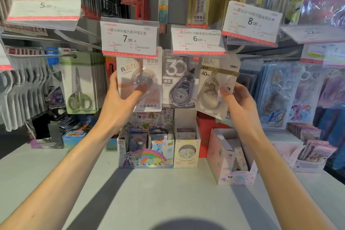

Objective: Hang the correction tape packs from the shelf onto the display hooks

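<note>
Currently, the left hand (119,97) grips the orange correction tape pack (139,80), thumb across the blister front and fingers curled round the card's left edge; the pack sits directly below the 7.90 price tag (129,38). To the right of that tag, the grey "30" pack (178,82) hangs below the 6.00 price tag (197,40). Farther right, the right hand (240,102) pinches the lower right edge of the tilted 40m pack (216,87), thumb on the front and fingers behind. Well below the 7.90 price tag, card boxes (147,147) stand on the white shelf (168,192). Left of the tag, a scissors pack (79,84) hangs on a hook.
</note>
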Demonstrator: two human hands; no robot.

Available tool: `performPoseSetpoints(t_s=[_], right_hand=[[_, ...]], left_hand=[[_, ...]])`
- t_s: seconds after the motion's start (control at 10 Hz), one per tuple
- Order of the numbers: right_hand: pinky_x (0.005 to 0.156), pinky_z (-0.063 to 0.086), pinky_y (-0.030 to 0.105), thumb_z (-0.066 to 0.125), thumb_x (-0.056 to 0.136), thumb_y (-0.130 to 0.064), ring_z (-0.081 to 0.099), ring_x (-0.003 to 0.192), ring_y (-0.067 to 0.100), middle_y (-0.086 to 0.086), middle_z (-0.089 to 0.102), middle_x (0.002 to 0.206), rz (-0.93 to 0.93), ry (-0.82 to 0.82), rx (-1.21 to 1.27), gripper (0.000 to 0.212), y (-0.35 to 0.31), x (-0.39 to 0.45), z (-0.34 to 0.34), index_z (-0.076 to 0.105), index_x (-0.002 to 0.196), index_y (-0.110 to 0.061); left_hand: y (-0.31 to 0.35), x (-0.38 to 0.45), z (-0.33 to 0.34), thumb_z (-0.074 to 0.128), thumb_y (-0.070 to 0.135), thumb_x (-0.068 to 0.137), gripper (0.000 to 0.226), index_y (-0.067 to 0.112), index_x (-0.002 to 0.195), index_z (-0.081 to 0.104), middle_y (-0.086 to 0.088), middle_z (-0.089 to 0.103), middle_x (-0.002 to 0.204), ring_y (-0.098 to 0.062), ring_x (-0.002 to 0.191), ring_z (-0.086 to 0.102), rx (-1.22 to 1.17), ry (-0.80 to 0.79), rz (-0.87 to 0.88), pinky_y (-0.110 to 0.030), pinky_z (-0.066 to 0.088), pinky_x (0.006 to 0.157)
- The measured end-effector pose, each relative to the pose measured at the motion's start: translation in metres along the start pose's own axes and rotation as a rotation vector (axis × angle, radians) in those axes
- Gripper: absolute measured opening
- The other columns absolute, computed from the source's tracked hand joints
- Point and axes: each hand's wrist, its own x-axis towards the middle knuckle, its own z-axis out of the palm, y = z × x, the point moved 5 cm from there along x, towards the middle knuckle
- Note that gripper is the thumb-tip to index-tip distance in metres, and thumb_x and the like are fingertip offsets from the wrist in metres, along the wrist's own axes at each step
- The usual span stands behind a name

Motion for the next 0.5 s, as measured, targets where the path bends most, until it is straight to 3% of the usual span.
performPoseSetpoints(t_s=[0.1, 0.2, 0.3, 0.4, 0.5], right_hand=[[0.086, 0.049, 0.011, 0.064, 0.092, -0.055, 0.065, 0.11, -0.012, -0.023, 0.072, 0.12, 0.037, 0.011, -0.025, 0.038, 0.002, -0.01, -0.002, 0.06, 0.127, -0.041], [0.095, 0.049, 0.019, 0.065, 0.095, -0.051, 0.064, 0.111, -0.011, -0.026, 0.071, 0.119, 0.043, 0.04, -0.043, 0.022, 0.005, -0.019, -0.004, 0.058, 0.116, -0.052], [0.097, 0.051, 0.024, 0.067, 0.096, -0.047, 0.066, 0.11, -0.01, -0.026, 0.072, 0.114, 0.062, 0.09, -0.043, 0.019, 0.007, -0.033, -0.008, 0.06, 0.114, -0.049], [0.099, 0.053, 0.026, 0.069, 0.097, -0.042, 0.067, 0.111, -0.005, -0.02, 0.07, 0.118, 0.098, 0.177, 0.001, 0.033, 0.01, -0.05, -0.019, 0.062, 0.127, -0.031], [0.088, 0.057, 0.021, 0.069, 0.099, -0.029, 0.073, 0.1, 0.001, -0.018, 0.076, 0.101, 0.127, 0.27, 0.017, 0.023, 0.008, -0.071, -0.036, 0.066, 0.121, -0.023]], left_hand=[[-0.003, -0.002, -0.005, 0.067, 0.061, 0.077, 0.083, 0.033, 0.149, 0.036, 0.024, 0.063, 0.129, 0.001, 0.123, 0.058, 0.042, -0.012, 0.004, -0.038, 0.044, 0.104], [-0.008, -0.005, -0.013, 0.07, 0.052, 0.086, 0.077, 0.031, 0.152, 0.035, 0.009, 0.061, 0.141, -0.007, 0.127, 0.059, 0.061, -0.024, 0.001, -0.039, 0.047, 0.109], [-0.013, -0.013, -0.026, 0.074, 0.041, 0.091, 0.071, 0.023, 0.151, 0.039, 0.009, 0.063, 0.137, 0.01, 0.113, 0.062, -0.002, -0.005, -0.014, -0.016, 0.049, 0.098], [-0.016, -0.028, -0.043, 0.075, 0.036, 0.094, 0.054, 0.024, 0.139, 0.048, 0.022, 0.062, 0.121, 0.028, 0.1, 0.056, 0.011, 0.058, -0.02, 0.005, 0.04, 0.081], [-0.012, -0.054, -0.056, 0.073, 0.026, 0.095, 0.032, 0.024, 0.123, 0.058, 0.026, 0.062, 0.111, 0.022, 0.096, 0.06, 0.025, 0.121, -0.01, 0.002, 0.042, 0.08]])
